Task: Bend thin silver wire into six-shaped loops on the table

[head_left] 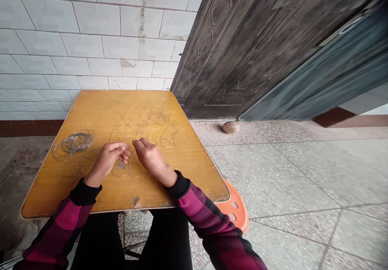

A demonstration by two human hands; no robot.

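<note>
Over the middle of a yellow wooden table [169, 181], my left hand [109, 157] pinches a thin wire [125, 136] between thumb and fingertips. My right hand [149, 155] is closed just to its right, its fingertips pressed together close to the same wire; what they grip is mostly hidden. Beyond and beside my hands lie several wires bent into curled shapes like the figure six [179, 137], set out in rows. A loose coil of grey wire [77, 141] rests on the table to the left of my left hand.
A small pile of short wire bits [121, 165] lies between my forearms. A white tiled wall [81, 39] borders the table's far edge. An orange stool [236, 207] is partly under the right corner. Right of the table stand a dark carved door [236, 51] and a roundish object [231, 127] on the floor.
</note>
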